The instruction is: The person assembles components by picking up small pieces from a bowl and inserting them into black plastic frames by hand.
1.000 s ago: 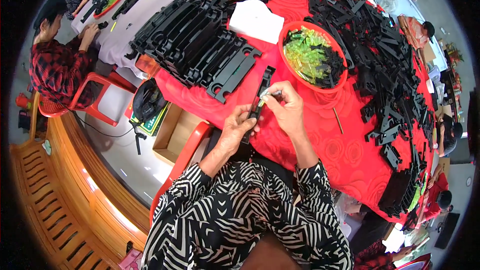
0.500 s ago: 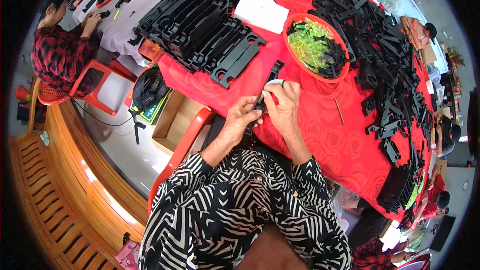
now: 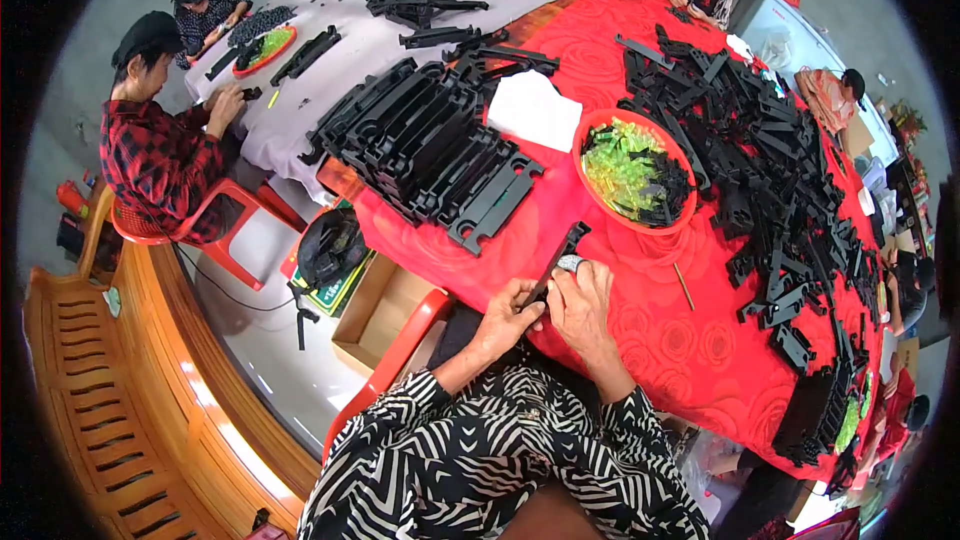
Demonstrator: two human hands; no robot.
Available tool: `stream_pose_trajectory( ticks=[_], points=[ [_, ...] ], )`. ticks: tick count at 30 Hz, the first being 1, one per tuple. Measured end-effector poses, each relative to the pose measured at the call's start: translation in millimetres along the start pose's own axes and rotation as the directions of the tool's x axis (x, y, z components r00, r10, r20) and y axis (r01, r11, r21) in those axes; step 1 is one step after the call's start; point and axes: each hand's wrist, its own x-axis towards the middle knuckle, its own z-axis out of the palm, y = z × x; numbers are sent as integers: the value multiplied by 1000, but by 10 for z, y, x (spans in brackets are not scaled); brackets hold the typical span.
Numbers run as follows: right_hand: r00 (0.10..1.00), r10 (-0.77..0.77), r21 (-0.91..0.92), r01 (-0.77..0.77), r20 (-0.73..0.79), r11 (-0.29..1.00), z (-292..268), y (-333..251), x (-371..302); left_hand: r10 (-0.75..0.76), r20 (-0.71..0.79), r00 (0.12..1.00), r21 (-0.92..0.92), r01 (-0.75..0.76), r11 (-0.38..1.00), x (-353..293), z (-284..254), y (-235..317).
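Observation:
Just in front of me, a long narrow black plastic part (image 3: 573,238) slants up and away from between my hands. My left hand (image 3: 508,322) is closed round its near end, thumb on top. Fingers bent inward, my right hand (image 3: 586,312) pinches at the part from the other side; a greyish band (image 3: 568,262) shows at its fingers. Whether a smaller piece sits under those fingertips is hidden. Beyond my right hand stands a round red basket (image 3: 650,229) holding yellow-green clear pieces (image 3: 618,170) and small black pieces (image 3: 668,190).
Stacked black plastic parts (image 3: 420,145) stand at the left of the red cloth (image 3: 690,340), beside white paper (image 3: 535,110). A large loose heap of black parts (image 3: 760,160) covers the right. A thin stick (image 3: 684,286) lies nearby. Co-workers sit around, one in a checked shirt (image 3: 160,170).
The view has tilted up, so more of the far tables and people shows and everything sits lower in the picture. Both hands stay on the black part, which shows more of its far end.

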Motion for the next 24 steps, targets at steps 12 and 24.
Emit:
stream_pose_trajectory(
  ticks=[12,24],
  points=[
    [544,819,960,-280,182,-27,-221,427,-79,-93,260,961,-83,119,989,-177,177,175],
    [705,560,853,-125,435,-506,-235,302,-82,-47,220,974,264,-13,964,-328,389,-45]
  ],
)
